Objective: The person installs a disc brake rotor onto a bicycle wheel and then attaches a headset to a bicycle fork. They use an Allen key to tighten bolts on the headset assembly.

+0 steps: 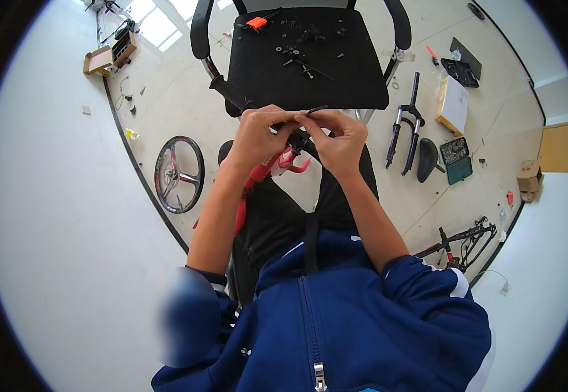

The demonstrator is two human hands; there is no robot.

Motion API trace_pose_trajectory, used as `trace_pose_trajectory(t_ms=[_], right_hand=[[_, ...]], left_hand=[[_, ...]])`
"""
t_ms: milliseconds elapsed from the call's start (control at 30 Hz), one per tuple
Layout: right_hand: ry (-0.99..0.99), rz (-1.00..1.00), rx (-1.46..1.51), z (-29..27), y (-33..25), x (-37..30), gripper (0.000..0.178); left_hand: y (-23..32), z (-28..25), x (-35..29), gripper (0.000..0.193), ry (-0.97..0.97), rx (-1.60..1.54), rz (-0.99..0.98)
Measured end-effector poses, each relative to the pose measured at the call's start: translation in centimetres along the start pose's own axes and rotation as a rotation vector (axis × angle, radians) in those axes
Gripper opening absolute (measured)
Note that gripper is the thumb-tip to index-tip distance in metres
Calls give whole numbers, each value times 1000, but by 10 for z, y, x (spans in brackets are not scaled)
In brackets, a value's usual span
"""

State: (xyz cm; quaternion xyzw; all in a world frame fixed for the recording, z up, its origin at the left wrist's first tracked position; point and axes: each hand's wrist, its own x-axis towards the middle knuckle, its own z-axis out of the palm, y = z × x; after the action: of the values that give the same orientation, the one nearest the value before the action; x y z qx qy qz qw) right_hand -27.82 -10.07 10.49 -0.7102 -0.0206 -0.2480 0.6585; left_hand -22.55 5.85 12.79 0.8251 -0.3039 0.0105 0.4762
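My left hand [261, 136] and my right hand [337, 140] meet in front of me, fingertips pinched together. Between them is a thin black cable-like piece [316, 110], whose curved end sticks out above the right fingers; the rest is hidden by the fingers. Just beneath the hands is a black handlebar with a rubber grip [230, 93] pointing up and left. A red bicycle frame [258, 175] runs down between my legs, partly covered by my left forearm.
A black chair [349, 72] ahead bears small bolts, tools and an orange item [256, 23]. On the floor lie a spoked wheel [179, 174] at left, and a suspension fork [407, 124], a saddle [427, 159], a green parts case [457, 160] and a black frame [460, 245] at right.
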Motion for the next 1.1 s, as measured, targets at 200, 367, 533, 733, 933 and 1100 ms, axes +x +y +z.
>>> trace_pose_trajectory(t_ms=[200,367,533,733,933,1100], right_hand=[[-88,-33,28,-7,5,3,13],[-304,17,49,-24,2,16,15],[-320,-32,-5,-25,-5,20,14],[-49,74,30,-3,-3,-4,20],[-7,-73,-69,2,-2,-10,17],[-201,18,-5,-22,1,-5,17]], left_hand=[[0,3,-4,24,33,-12,6],[-1,5,-3,24,9,-51,82],[-5,5,-4,23,-26,-44,10],[-5,16,-10,25,143,-23,49],[-3,20,-13,22,229,11,18],[-2,14,-5,20,111,22,134]])
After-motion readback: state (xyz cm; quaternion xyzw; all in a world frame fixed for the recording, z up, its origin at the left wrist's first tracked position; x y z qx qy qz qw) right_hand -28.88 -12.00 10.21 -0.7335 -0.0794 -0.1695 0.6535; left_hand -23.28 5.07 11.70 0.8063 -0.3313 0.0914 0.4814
